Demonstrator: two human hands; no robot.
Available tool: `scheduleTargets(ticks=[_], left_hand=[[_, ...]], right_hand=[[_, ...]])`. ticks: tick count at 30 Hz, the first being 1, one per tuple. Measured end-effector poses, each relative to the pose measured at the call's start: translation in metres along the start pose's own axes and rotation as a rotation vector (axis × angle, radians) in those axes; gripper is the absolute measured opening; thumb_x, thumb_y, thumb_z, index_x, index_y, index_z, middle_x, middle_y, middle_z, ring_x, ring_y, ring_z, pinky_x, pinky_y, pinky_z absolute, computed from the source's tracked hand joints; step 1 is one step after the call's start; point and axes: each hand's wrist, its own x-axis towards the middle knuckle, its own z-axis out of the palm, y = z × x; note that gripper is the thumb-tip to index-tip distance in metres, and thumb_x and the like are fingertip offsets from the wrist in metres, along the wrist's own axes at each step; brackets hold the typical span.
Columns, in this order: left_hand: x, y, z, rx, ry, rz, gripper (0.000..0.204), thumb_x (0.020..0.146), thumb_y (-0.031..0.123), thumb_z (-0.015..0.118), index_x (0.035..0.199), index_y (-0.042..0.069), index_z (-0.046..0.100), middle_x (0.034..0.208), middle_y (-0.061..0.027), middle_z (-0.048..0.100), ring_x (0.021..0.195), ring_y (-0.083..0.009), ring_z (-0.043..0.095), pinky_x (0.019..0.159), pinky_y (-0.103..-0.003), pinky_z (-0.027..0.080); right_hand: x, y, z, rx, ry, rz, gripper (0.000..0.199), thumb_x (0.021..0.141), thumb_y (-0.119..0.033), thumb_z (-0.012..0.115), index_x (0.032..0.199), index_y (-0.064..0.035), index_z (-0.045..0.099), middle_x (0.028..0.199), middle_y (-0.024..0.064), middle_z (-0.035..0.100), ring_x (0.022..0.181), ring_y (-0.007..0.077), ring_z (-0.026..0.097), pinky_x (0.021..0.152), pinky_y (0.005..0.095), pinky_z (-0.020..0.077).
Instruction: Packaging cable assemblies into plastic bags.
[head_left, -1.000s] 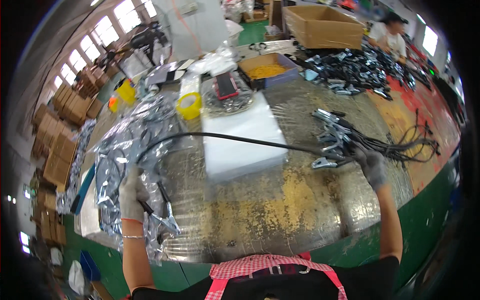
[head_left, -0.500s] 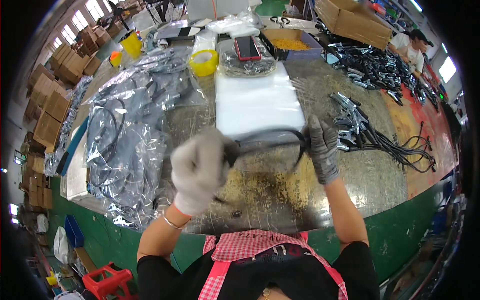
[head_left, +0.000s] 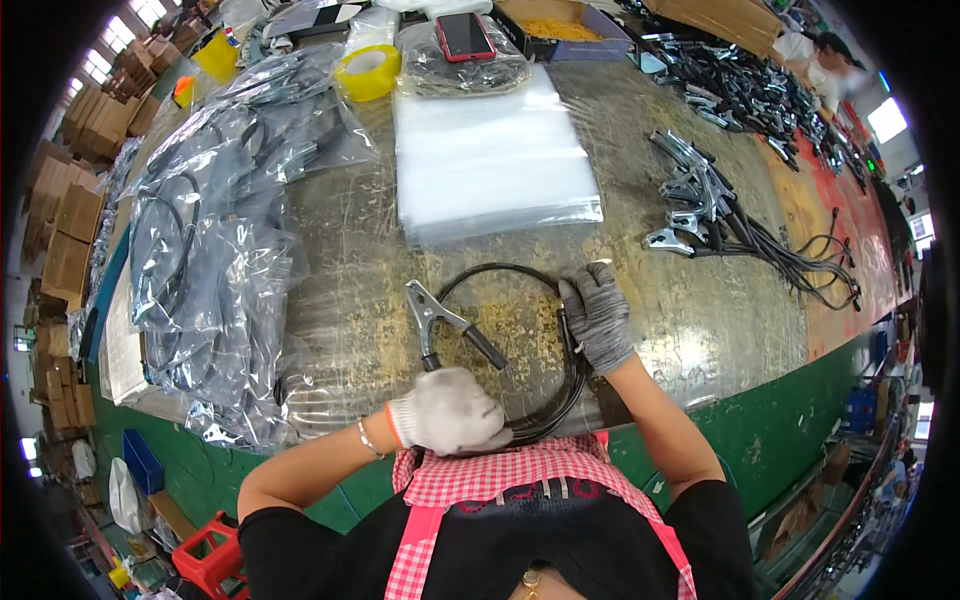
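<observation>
A black cable lies in a loose coil on the worn table in front of me. My left hand, in a white knit glove, is closed round the coil's lower left side near the table's front edge. Just beyond it, a silver spring clamp with black handle grips rests with its jaws pointing away; one handle reaches the left glove. My right hand, in a grey striped glove, has its fingers closed on the coil's upper right part. The fingertips of my left hand are partly hidden.
Clear plastic bags lie stacked beyond the coil. Filled bags with cables cover the left side. Clamps with cables lie at right, before a large clamp heap. Yellow tape and a phone are at the back.
Both hands have come nearer to me and lower, with the cable now coiled between them. The spring clamp now shows plainly beyond my left hand. The view has tilted down.
</observation>
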Motion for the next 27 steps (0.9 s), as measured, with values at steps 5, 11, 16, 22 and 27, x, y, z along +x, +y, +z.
scheduleTargets(ticks=[5, 11, 16, 22, 27], left_hand=[[-0.019, -0.006, -0.013, 0.150, 0.655, -0.954, 0.044, 0.078, 0.020, 0.063, 0.116, 0.002, 0.051, 0.113, -0.0196, 0.051, 0.099, -0.0316, 0.056, 0.079, -0.037, 0.049], [0.023, -0.006, -0.001, -0.134, 0.486, -0.834, 0.039, 0.070, 0.019, 0.066, 0.108, 0.013, 0.058, 0.120, -0.0175, 0.049, 0.107, -0.0355, 0.052, 0.087, -0.039, 0.047], [0.019, -0.014, -0.011, 0.168, 0.235, -0.646, 0.050, 0.066, 0.016, 0.062, 0.115, 0.011, 0.054, 0.124, -0.0171, 0.046, 0.115, -0.0371, 0.044, 0.099, -0.046, 0.035], [0.015, -0.031, -0.005, 0.209, 0.281, -0.977, 0.052, 0.066, 0.019, 0.059, 0.118, 0.013, 0.052, 0.122, -0.0115, 0.046, 0.114, -0.0327, 0.042, 0.095, -0.047, 0.035], [0.021, -0.023, 0.002, 0.255, 0.353, -0.951, 0.050, 0.066, 0.017, 0.060, 0.116, 0.015, 0.053, 0.119, -0.0095, 0.049, 0.106, -0.0322, 0.047, 0.090, -0.046, 0.040]], right_hand=[[-0.010, 0.000, 0.002, -0.182, -0.003, -0.048, 0.016, 0.083, -0.020, 0.059, 0.088, -0.0062, 0.064, 0.089, 0.0130, 0.060, 0.081, 0.0310, 0.058, 0.071, 0.0414, 0.0453], [0.001, -0.023, 0.020, -0.199, -0.158, -0.179, 0.026, 0.086, -0.030, 0.052, 0.096, -0.0086, 0.063, 0.091, 0.0111, 0.062, 0.089, 0.0279, 0.057, 0.078, 0.0416, 0.0408], [0.018, -0.024, 0.021, -0.227, -0.150, -0.200, 0.030, 0.086, -0.035, 0.051, 0.099, -0.0105, 0.064, 0.098, 0.0103, 0.061, 0.094, 0.0271, 0.056, 0.083, 0.0442, 0.0388], [0.029, -0.024, 0.025, -0.334, -0.120, -0.191, 0.031, 0.084, -0.037, 0.054, 0.100, -0.0122, 0.065, 0.103, 0.0102, 0.060, 0.096, 0.0279, 0.054, 0.085, 0.0450, 0.0377], [0.036, -0.016, 0.023, -0.132, -0.160, -0.084, 0.033, 0.082, -0.040, 0.058, 0.100, -0.0131, 0.065, 0.107, 0.0107, 0.058, 0.097, 0.0288, 0.054, 0.086, 0.0441, 0.0403]])
